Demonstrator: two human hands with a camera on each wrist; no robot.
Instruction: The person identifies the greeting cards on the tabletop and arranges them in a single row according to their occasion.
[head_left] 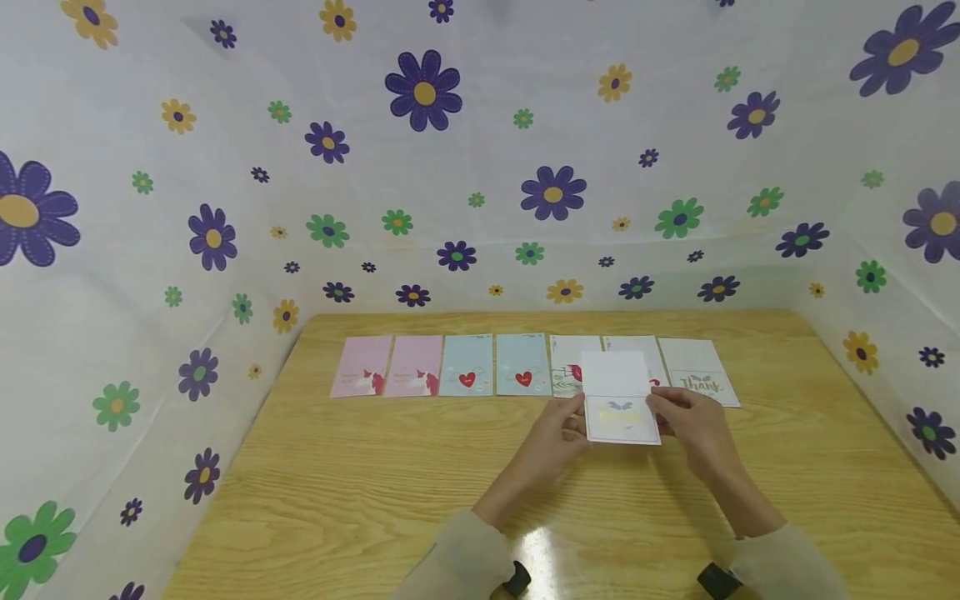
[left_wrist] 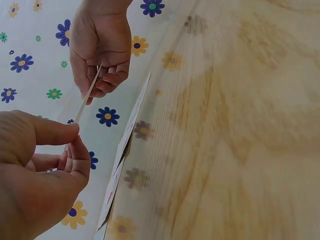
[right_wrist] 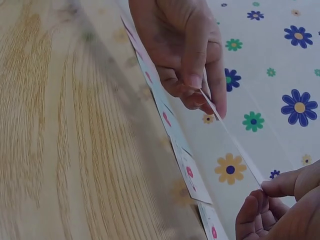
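Note:
A white greeting card with pale gold lettering and a bluish wing design is held up above the table by both hands. My left hand pinches its left edge between thumb and fingers. At the opposite edge, my right hand pinches it the same way. Both wrist views show the card nearly edge-on, stretched between the two hands. From the head, it overlaps two white cards with red designs lying behind it. Just beyond my right hand lies a white card with gold "Thank" lettering.
Two pink cards and two light blue cards with red hearts continue the row to the left, along the back of the wooden table. Flower-patterned white cloth encloses the table at the back and sides.

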